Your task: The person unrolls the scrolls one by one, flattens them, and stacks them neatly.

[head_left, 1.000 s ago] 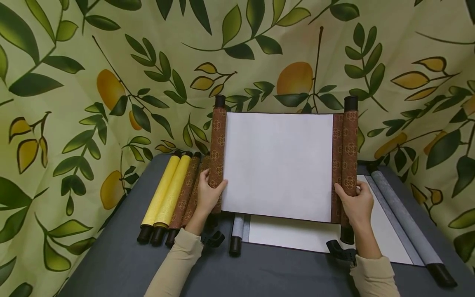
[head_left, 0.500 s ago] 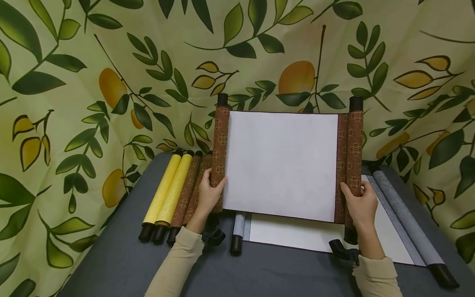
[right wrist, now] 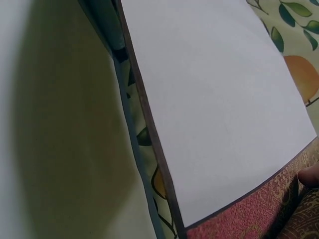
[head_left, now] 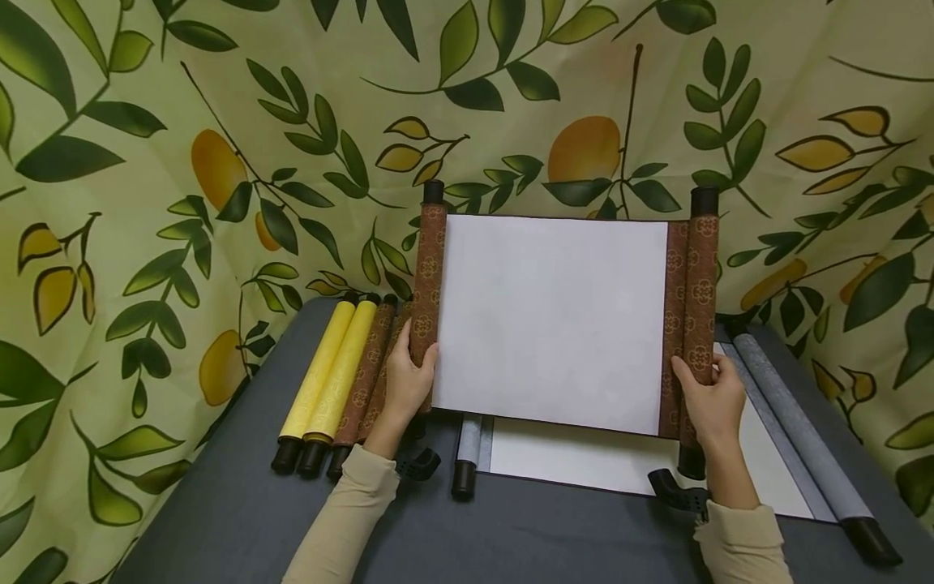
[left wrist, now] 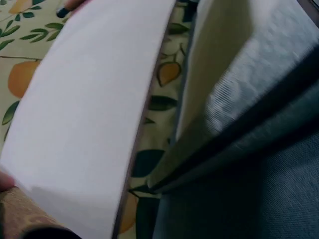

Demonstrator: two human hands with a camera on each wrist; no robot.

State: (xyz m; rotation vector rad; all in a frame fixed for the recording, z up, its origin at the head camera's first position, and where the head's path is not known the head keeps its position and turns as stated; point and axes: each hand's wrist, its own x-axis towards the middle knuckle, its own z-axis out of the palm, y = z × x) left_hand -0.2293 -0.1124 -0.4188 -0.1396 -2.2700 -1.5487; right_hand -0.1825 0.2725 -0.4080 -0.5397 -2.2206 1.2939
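Note:
A brown patterned hanging scroll [head_left: 550, 324], partly unrolled to blank white paper, is held up above the table in the head view. My left hand [head_left: 409, 377] grips its left roller [head_left: 428, 276], thumb in front. Around the right roller [head_left: 702, 292] curl the fingers of my right hand [head_left: 715, 401], with the thumb on the brown border strip. The left wrist view shows the white paper [left wrist: 94, 99] and a thumb tip at its edge. In the right wrist view, the reddish-brown border [right wrist: 234, 219] lies beside my thumb [right wrist: 310, 177].
Beneath lies an unrolled grey-blue scroll [head_left: 569, 462], its right roller [head_left: 803, 426] near the table's right side. Two yellow rolled scrolls [head_left: 317, 369] and brown rolled ones [head_left: 367, 369] lie side by side at left on the dark table [head_left: 219, 487]. A leaf-patterned cloth [head_left: 292, 49] hangs behind.
My right hand has moved slightly to the right with its roller, so a little more of the scroll's width shows. My left hand has stayed about where it was.

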